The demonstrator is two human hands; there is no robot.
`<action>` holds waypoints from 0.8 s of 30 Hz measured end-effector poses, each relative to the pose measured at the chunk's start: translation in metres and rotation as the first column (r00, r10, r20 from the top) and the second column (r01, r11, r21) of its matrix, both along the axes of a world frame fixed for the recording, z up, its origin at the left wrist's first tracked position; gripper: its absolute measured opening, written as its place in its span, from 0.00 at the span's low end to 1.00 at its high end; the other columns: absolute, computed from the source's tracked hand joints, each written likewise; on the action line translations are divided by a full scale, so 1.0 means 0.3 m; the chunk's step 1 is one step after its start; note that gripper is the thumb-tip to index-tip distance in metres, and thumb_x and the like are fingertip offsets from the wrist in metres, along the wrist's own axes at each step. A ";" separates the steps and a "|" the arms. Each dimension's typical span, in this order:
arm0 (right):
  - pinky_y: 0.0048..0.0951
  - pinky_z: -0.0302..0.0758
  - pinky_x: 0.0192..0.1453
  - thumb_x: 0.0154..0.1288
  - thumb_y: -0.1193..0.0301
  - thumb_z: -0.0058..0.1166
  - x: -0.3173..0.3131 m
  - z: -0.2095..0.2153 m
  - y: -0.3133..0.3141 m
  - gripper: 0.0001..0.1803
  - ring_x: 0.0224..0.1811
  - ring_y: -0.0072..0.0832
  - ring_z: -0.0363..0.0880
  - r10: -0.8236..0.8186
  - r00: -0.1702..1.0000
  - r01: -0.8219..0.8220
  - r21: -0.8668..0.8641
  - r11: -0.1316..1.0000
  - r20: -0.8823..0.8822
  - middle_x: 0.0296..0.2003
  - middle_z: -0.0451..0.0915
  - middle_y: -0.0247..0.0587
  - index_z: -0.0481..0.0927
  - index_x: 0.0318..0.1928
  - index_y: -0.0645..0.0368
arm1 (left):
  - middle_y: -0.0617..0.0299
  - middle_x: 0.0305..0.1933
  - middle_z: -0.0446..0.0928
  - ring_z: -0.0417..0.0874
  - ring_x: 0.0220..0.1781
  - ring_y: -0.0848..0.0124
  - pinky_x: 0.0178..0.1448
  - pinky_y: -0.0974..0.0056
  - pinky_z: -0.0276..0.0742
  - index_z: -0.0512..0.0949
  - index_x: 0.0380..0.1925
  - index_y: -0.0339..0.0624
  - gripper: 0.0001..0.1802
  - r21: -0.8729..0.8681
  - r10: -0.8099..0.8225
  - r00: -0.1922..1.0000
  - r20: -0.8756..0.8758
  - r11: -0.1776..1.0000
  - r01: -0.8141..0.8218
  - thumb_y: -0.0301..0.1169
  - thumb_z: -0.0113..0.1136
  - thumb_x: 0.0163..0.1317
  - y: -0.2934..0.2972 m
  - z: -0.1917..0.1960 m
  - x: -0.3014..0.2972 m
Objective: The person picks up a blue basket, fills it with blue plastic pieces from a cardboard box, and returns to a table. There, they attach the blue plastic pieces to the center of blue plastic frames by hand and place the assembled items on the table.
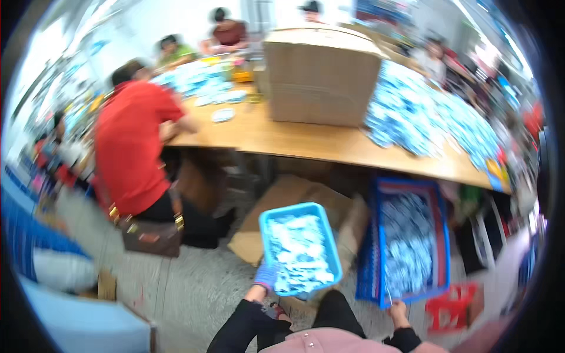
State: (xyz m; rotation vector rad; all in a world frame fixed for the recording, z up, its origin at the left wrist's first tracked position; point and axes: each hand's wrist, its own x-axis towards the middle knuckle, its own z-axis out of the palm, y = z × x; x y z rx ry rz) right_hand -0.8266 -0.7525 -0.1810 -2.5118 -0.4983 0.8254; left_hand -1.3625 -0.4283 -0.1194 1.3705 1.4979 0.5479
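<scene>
My left hand, in a purple-blue glove, grips the left side of a light blue plastic basket in front of my legs. Many small pale blue and white pieces fill that basket. Down at the near edge of a larger blue crate, my bare right hand is closed. A thin light-coloured thing juts up from its fingers, too blurred to name. Inside the crate lies a heap of similar blue pieces.
A wooden table spans the far side, bearing a big cardboard box and blue heaps. A person in red sits at its left. Flattened cardboard lies under the table; a red stool stands at right.
</scene>
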 end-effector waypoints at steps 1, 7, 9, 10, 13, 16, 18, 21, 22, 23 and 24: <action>0.37 0.77 0.30 0.45 0.75 0.59 -0.006 0.005 -0.070 0.10 0.24 0.35 0.82 -0.029 0.999 0.029 -0.020 0.999 0.032 0.22 0.81 0.46 0.82 0.32 0.61 | 0.47 0.43 0.77 0.78 0.40 0.60 0.44 0.56 0.76 0.69 0.50 0.34 0.17 -0.016 -0.082 0.997 -0.010 0.996 0.082 0.32 0.50 0.64 0.040 0.203 0.044; 0.32 0.73 0.18 0.64 0.73 0.45 -0.146 0.151 0.090 0.10 0.17 0.30 0.78 -0.337 0.895 0.362 0.033 0.932 -0.291 0.21 0.79 0.40 0.78 0.42 0.59 | 0.54 0.49 0.75 0.78 0.44 0.65 0.46 0.59 0.76 0.67 0.56 0.35 0.22 -0.312 0.345 0.807 0.480 0.926 -0.211 0.29 0.54 0.63 0.041 0.194 0.085; 0.30 0.74 0.19 0.66 0.70 0.47 -0.098 0.169 0.253 0.10 0.18 0.27 0.77 -0.365 0.824 0.448 0.103 0.888 -0.433 0.23 0.79 0.39 0.77 0.45 0.58 | 0.54 0.51 0.74 0.78 0.47 0.64 0.48 0.59 0.77 0.66 0.58 0.36 0.23 -0.311 0.348 0.817 0.460 0.925 -0.219 0.29 0.53 0.63 0.045 0.136 0.083; 0.29 0.74 0.20 0.67 0.68 0.48 -0.043 0.144 0.334 0.11 0.18 0.26 0.77 -0.306 0.807 0.432 0.151 0.889 -0.506 0.24 0.80 0.38 0.77 0.46 0.57 | 0.53 0.53 0.74 0.78 0.49 0.63 0.49 0.59 0.77 0.64 0.61 0.37 0.25 -0.313 0.383 0.811 0.443 0.913 -0.260 0.28 0.53 0.64 0.051 0.106 0.111; 0.28 0.76 0.25 0.67 0.64 0.53 0.028 0.179 0.625 0.13 0.21 0.23 0.77 -0.207 0.739 0.391 0.158 0.907 -0.641 0.28 0.80 0.37 0.75 0.46 0.58 | 0.52 0.60 0.70 0.76 0.53 0.60 0.54 0.57 0.76 0.60 0.64 0.35 0.29 -0.366 0.436 0.767 0.471 0.887 -0.280 0.27 0.52 0.64 0.030 0.089 0.154; 0.31 0.76 0.25 0.66 0.67 0.51 0.254 0.121 0.872 0.10 0.20 0.27 0.77 -0.164 0.629 0.500 0.234 0.834 -0.760 0.28 0.79 0.39 0.75 0.44 0.57 | 0.51 0.61 0.68 0.76 0.55 0.59 0.55 0.56 0.75 0.58 0.66 0.35 0.30 -0.404 0.494 0.682 0.540 0.863 -0.305 0.27 0.52 0.64 0.052 0.192 0.391; 0.32 0.76 0.25 0.66 0.67 0.51 0.290 0.124 1.143 0.10 0.21 0.28 0.77 -0.115 0.607 0.504 0.268 0.821 -0.787 0.28 0.79 0.40 0.74 0.44 0.57 | 0.50 0.64 0.66 0.74 0.59 0.56 0.59 0.52 0.74 0.56 0.67 0.37 0.30 -0.304 0.514 0.768 0.383 0.855 -0.420 0.29 0.49 0.66 0.037 -0.002 0.288; 0.33 0.74 0.24 0.67 0.67 0.49 0.724 0.068 1.473 0.11 0.23 0.31 0.78 0.145 0.681 0.398 0.529 0.750 -0.718 0.29 0.80 0.42 0.73 0.45 0.61 | 0.49 0.64 0.66 0.74 0.59 0.54 0.61 0.51 0.73 0.56 0.67 0.37 0.30 -0.538 0.702 0.601 0.383 0.698 -0.473 0.29 0.50 0.66 0.069 0.063 0.566; 0.32 0.75 0.25 0.67 0.68 0.48 0.757 0.103 1.634 0.12 0.24 0.33 0.80 0.065 0.691 0.473 0.518 0.712 -0.720 0.30 0.80 0.43 0.72 0.45 0.63 | 0.49 0.64 0.66 0.74 0.59 0.54 0.61 0.51 0.73 0.56 0.67 0.37 0.30 -0.527 0.713 0.600 0.362 0.688 -0.500 0.29 0.50 0.66 0.073 0.107 0.609; 0.32 0.75 0.25 0.68 0.68 0.46 0.800 0.159 1.772 0.13 0.25 0.34 0.81 -0.027 0.702 0.546 0.514 0.662 -0.712 0.30 0.80 0.44 0.71 0.46 0.65 | 0.49 0.64 0.66 0.74 0.59 0.53 0.60 0.50 0.73 0.56 0.67 0.37 0.30 -0.510 0.729 0.581 0.361 0.676 -0.532 0.29 0.50 0.65 0.092 0.140 0.674; 0.33 0.77 0.29 0.67 0.68 0.46 0.873 0.156 1.857 0.14 0.29 0.36 0.82 -0.123 0.751 0.522 0.470 0.711 -0.649 0.36 0.79 0.46 0.69 0.48 0.65 | 0.48 0.63 0.67 0.74 0.59 0.52 0.60 0.49 0.73 0.56 0.67 0.37 0.31 -0.494 0.739 0.564 0.367 0.669 -0.555 0.29 0.50 0.65 0.102 0.158 0.734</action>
